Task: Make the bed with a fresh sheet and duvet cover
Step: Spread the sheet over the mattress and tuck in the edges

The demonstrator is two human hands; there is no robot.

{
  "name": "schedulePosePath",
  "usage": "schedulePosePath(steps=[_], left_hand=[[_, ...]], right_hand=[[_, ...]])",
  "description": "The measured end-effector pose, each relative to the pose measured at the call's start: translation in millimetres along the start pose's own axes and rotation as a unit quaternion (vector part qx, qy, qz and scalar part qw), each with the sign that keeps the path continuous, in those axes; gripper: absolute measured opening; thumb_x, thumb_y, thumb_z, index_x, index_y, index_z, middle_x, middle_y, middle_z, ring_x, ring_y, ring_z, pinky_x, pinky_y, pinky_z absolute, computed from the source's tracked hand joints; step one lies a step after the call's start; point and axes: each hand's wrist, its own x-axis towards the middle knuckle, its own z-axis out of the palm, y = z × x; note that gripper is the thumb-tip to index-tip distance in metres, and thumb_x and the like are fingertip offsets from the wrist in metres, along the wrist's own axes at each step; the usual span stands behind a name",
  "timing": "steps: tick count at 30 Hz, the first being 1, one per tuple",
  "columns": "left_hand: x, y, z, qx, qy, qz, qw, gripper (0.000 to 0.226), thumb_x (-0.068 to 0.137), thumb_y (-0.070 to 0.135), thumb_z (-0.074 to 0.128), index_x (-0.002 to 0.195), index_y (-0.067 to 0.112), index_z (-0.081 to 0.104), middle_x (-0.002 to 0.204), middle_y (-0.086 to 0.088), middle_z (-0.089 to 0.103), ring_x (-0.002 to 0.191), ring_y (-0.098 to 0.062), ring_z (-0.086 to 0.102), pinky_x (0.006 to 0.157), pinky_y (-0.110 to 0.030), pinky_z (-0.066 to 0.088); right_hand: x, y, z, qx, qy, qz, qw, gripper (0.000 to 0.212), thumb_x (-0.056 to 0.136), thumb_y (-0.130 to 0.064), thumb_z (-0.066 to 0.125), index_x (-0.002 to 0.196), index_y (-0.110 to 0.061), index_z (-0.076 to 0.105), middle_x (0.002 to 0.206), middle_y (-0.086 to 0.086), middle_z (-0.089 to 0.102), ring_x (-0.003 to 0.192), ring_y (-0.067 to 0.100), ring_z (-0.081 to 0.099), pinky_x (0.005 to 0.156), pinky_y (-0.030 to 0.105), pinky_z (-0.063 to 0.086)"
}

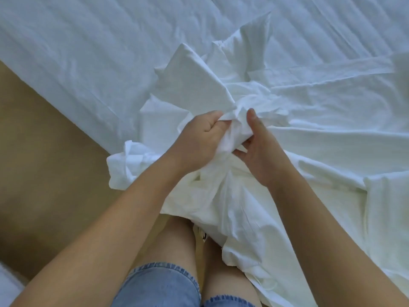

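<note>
Left hand [197,140], right hand [263,156] pinch bunched sheet [232,207] (draped lengthwise toward knees [174,238]).

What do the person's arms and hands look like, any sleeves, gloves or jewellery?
The left forearm and right forearm are bare, no sleeves in view. The left hand and right hand wear no gloves; no ring, watch or bracelet shows. Lower down: blue denim shorts with frayed hems.
</note>
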Motion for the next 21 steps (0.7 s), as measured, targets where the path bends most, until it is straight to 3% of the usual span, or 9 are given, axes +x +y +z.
schedulePosePath(steps=[1, 3, 5, 7, 11, 15, 18, 21], left_hand=[[-3.2, 14.2, 8.7, -0.015, -0.020, 0.026, 0.999, 0.033, 0.100, 0.021, 0.042, 0.088, -0.005, 0.058, 0.077, -0.014, 0.060, 0.069, -0.020, 0.055, 0.067, -0.028, 0.045], [-9.2, 30.7, 19.4, -0.017, -0.046, 0.060, 0.997, 0.029, 0.098, 0.021, 0.046, 0.088, -0.003, 0.058, 0.075, -0.009, 0.059, 0.068, -0.018, 0.054, 0.067, -0.028, 0.045], [-11.0, 29.8, 21.6, -0.006, -0.035, 0.061, 0.997, 0.022, 0.096, 0.022, 0.051, 0.083, 0.005, 0.057, 0.070, 0.001, 0.055, 0.063, -0.009, 0.048, 0.062, -0.022, 0.041], [-11.2, 20.5, 22.8, -0.010, 0.003, -0.002, 1.000, 0.017, 0.095, 0.020, 0.052, 0.082, 0.010, 0.057, 0.072, 0.002, 0.053, 0.064, -0.009, 0.047, 0.061, -0.022, 0.039], [-18.5, 7.6, 39.7, -0.083, 0.032, -0.140, 0.986, 0.024, 0.099, 0.023, 0.045, 0.078, 0.014, 0.054, 0.079, -0.004, 0.053, 0.074, -0.018, 0.050, 0.068, -0.029, 0.042], [-31.3, 39.1, 65.8, -0.250, -0.004, -0.130, 0.959, 0.022, 0.100, 0.017, 0.043, 0.085, 0.010, 0.057, 0.084, -0.010, 0.059, 0.079, -0.022, 0.059, 0.081, -0.037, 0.048], [-47.6, 77.2, 91.3, -0.368, -0.065, -0.125, 0.919, 0.021, 0.100, 0.011, 0.041, 0.088, 0.003, 0.057, 0.082, -0.009, 0.061, 0.078, -0.018, 0.060, 0.084, -0.030, 0.049], [-63.0, 100.6, 112.9, -0.419, -0.112, -0.134, 0.891, 0.022, 0.100, 0.009, 0.040, 0.087, -0.001, 0.056, 0.083, -0.011, 0.060, 0.077, -0.020, 0.060, 0.085, -0.031, 0.049]], right_hand=[[-5.3, 1.5, 5.9, -0.023, -0.006, -0.013, 1.000, 0.029, 0.095, -0.038, 0.047, 0.106, -0.017, 0.063, 0.098, -0.002, 0.073, 0.094, 0.011, 0.068, 0.079, 0.028, 0.056], [-12.5, -7.9, 8.7, 0.051, 0.075, -0.038, 0.995, 0.027, 0.100, -0.025, 0.042, 0.086, -0.012, 0.062, 0.070, -0.004, 0.070, 0.068, 0.009, 0.068, 0.060, 0.023, 0.054], [-21.0, -26.1, 0.4, 0.193, 0.135, -0.065, 0.970, 0.034, 0.101, -0.022, 0.039, 0.074, -0.011, 0.055, 0.055, -0.002, 0.060, 0.053, 0.010, 0.060, 0.054, 0.021, 0.051], [-33.6, -36.4, -8.5, 0.232, 0.147, -0.097, 0.957, 0.033, 0.101, -0.022, 0.040, 0.071, -0.013, 0.052, 0.053, -0.002, 0.057, 0.052, 0.011, 0.057, 0.056, 0.022, 0.051], [-60.6, -4.2, -11.1, -0.003, 0.130, -0.085, 0.988, 0.002, 0.089, -0.016, 0.055, 0.089, -0.016, 0.057, 0.085, 0.003, 0.064, 0.082, 0.016, 0.062, 0.075, 0.028, 0.050], [-88.9, 63.8, -12.5, -0.105, 0.073, -0.055, 0.990, 0.045, 0.073, -0.032, 0.065, 0.114, -0.021, 0.051, 0.111, -0.005, 0.060, 0.102, 0.011, 0.059, 0.087, 0.033, 0.050], [-107.8, 102.8, -17.1, -0.167, 0.093, -0.048, 0.980, 0.047, 0.085, -0.033, 0.063, 0.125, -0.024, 0.041, 0.110, -0.015, 0.054, 0.102, 0.006, 0.055, 0.085, 0.028, 0.047], [-122.3, 123.3, -30.7, -0.246, 0.143, -0.023, 0.958, 0.051, 0.093, -0.027, 0.052, 0.137, -0.014, 0.032, 0.111, -0.005, 0.052, 0.098, 0.017, 0.053, 0.080, 0.029, 0.044]])
